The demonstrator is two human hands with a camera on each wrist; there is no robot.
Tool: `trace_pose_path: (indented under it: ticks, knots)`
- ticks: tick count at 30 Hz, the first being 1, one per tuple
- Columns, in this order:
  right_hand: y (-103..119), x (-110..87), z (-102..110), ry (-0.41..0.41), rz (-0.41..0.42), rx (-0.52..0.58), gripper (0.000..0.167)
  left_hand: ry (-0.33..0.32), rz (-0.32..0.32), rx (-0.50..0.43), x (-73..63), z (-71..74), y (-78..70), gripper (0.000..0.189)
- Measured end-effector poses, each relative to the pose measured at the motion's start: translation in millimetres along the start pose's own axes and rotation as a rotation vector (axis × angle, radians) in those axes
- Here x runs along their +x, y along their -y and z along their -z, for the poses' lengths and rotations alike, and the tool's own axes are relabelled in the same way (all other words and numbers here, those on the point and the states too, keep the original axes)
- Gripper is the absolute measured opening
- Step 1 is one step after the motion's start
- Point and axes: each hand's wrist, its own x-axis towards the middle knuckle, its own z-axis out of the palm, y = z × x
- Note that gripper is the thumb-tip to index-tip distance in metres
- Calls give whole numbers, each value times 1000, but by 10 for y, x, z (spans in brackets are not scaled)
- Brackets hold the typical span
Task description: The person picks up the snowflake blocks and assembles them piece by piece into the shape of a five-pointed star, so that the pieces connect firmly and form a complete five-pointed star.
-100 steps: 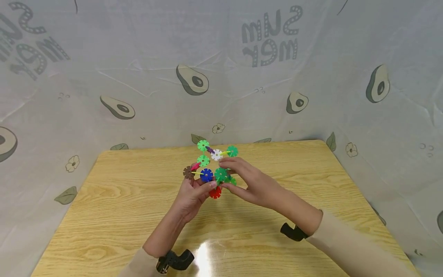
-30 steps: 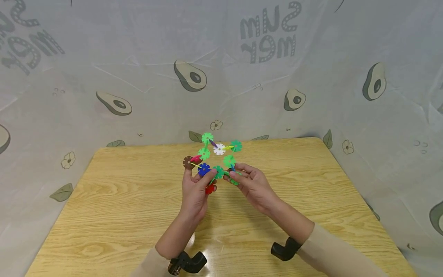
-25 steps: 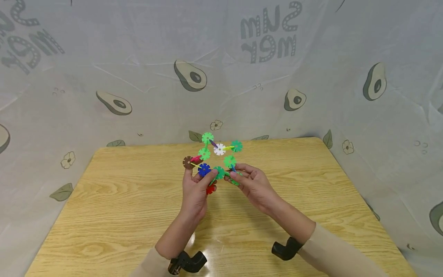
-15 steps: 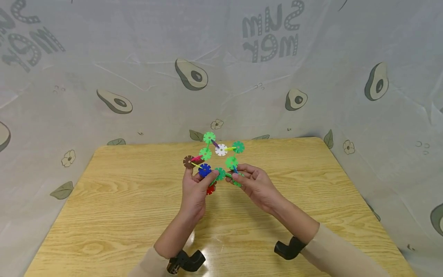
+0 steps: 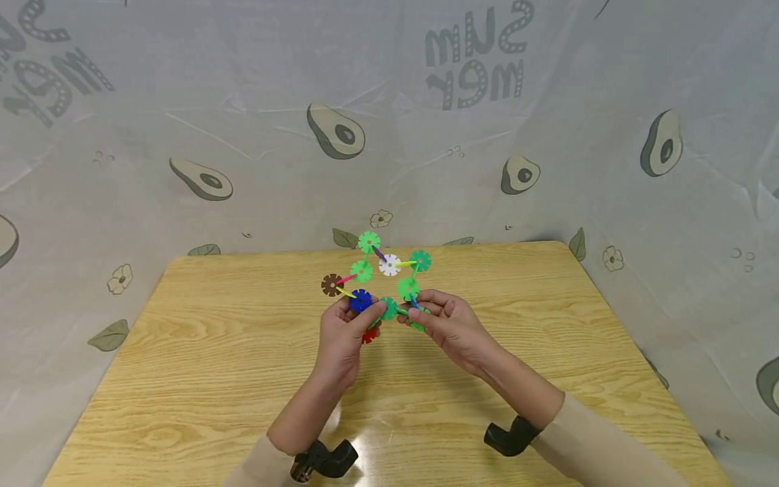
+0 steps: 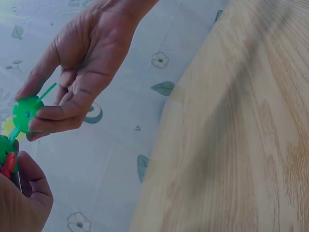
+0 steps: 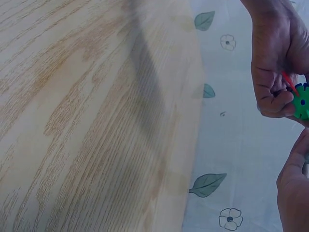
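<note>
A ring of notched plastic discs, slotted together edge to face, is held above the table. It includes a brown disc (image 5: 332,285), a white disc (image 5: 389,264) and several green ones. My left hand (image 5: 342,341) grips its lower left part, with the thumb against a dark green disc (image 5: 387,308). A blue disc (image 5: 360,300) sits above that thumb, and a red disc (image 5: 368,335) shows partly below it. On the lower right, my right hand (image 5: 449,331) pinches a green disc (image 6: 26,115) between thumb and fingers; a blue disc (image 5: 414,302) stands edge-on there.
The wooden table (image 5: 213,379) lies beneath both hands. Behind it and at the sides hangs a pale cloth (image 5: 426,169) printed with avocados and leaves. Each wrist carries a black camera mount (image 5: 510,436).
Since the oldest frame my right hand has shifted from beside the dark green disc to the lower right discs, and the ring has spread rightward. Lately my left fingers have slipped down from the brown disc.
</note>
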Motion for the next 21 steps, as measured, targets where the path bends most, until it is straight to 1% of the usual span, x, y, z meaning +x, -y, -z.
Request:
trace_pose_path:
  ticks: [8,13,18,21]
  knots:
    - [1,-2,-20,0,3,-13,13,4,24,10,22,21,4,11]
    - [-8,-5,-14,-7,-5,-49,11,6,31,27,34,34,15,13]
    - [-23,-8,-1,-11,-20,-83,12,5,45,54,34,39,13,12]
    - [-23,-10,-6,-22,-30,-110,13,3,56,65,35,42,11,15]
